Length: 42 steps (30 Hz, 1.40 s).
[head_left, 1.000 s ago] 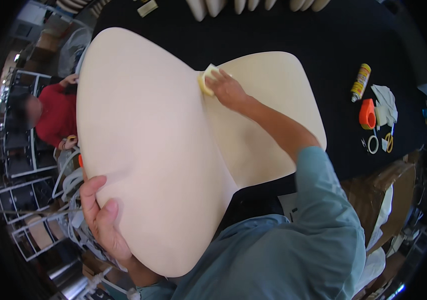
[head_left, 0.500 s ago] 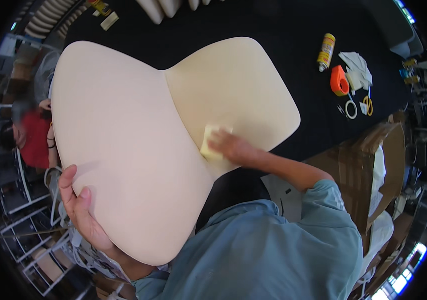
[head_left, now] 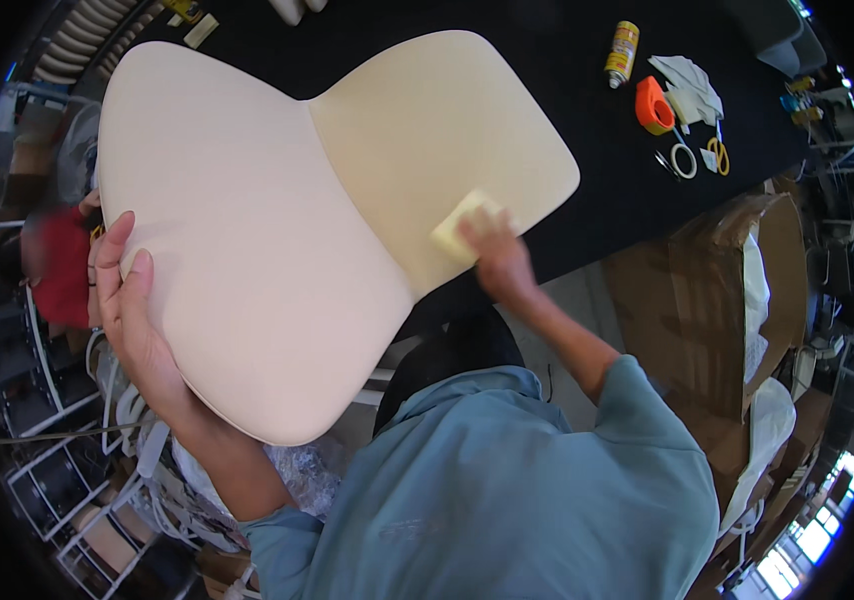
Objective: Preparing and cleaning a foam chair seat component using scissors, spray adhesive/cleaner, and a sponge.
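A cream padded chair shell (head_left: pixel 247 230), made of two broad panels meeting at a curved crease, lies tilted across the black-covered table and overhangs its near edge. My left hand (head_left: pixel 137 310) grips the shell's left rim, the thumb over the top surface; part of the fingers is hidden. On the smaller right panel, near the crease, my right hand (head_left: pixel 497 250) presses a pale yellow sponge (head_left: pixel 457 228) flat against the surface. Motion slightly blurs that hand.
On the black tabletop (head_left: pixel 577 110) at right are a spray can (head_left: pixel 622 55), an orange tape dispenser (head_left: pixel 654 106), a white tape roll (head_left: pixel 683 161), yellow-handled scissors (head_left: pixel 717 158) and pale cloths (head_left: pixel 687 85). A large cardboard box (head_left: pixel 687 300) stands at right. A person in red (head_left: pixel 59 265) is at far left.
My right hand has moved the sponge up and right along the smaller panel, away from the crease. The shell and table appear higher in view. My left hand keeps its hold on the rim.
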Available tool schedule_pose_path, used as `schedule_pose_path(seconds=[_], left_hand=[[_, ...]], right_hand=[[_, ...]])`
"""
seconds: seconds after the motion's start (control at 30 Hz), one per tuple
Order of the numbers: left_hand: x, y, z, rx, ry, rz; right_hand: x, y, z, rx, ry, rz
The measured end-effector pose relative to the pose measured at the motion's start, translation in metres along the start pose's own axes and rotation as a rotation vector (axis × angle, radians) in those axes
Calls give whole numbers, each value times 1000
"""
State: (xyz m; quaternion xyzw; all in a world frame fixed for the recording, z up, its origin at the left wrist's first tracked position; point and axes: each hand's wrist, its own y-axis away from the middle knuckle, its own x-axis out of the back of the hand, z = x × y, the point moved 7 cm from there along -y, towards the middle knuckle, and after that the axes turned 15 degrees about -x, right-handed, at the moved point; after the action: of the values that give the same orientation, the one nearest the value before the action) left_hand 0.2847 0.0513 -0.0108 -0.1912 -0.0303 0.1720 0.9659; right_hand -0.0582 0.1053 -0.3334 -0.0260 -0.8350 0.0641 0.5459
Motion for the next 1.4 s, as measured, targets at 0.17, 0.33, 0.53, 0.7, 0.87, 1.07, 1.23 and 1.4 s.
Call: schedule_pose_path(seconds=[0.17, 0.33, 0.53, 0.7, 0.87, 1.07, 1.23, 1.4], left_hand=[[2, 0, -2, -3, 37, -85], [22, -3, -11, -54, -8, -113], [72, 21, -18, -27, -118, 11], [150, 56, -84, 426, 43, 64], [167, 96, -94, 498, 23, 164], [187, 176, -135, 582, 124, 326], [110, 299, -144, 750, 180, 596], [28, 373, -163, 1053, 608, -60]], right_hand=[[42, -34, 56, -195, 185, 173], [61, -45, 168, -696, -439, 309], [47, 36, 12, -498, -566, 525], [-16, 85, -65, -409, -683, 187], [-38, 89, -86, -393, -630, -26], [-16, 42, -67, -224, -469, 263], [-6, -41, -15, -180, -195, 202], [-13, -120, 18, -216, 40, 22]])
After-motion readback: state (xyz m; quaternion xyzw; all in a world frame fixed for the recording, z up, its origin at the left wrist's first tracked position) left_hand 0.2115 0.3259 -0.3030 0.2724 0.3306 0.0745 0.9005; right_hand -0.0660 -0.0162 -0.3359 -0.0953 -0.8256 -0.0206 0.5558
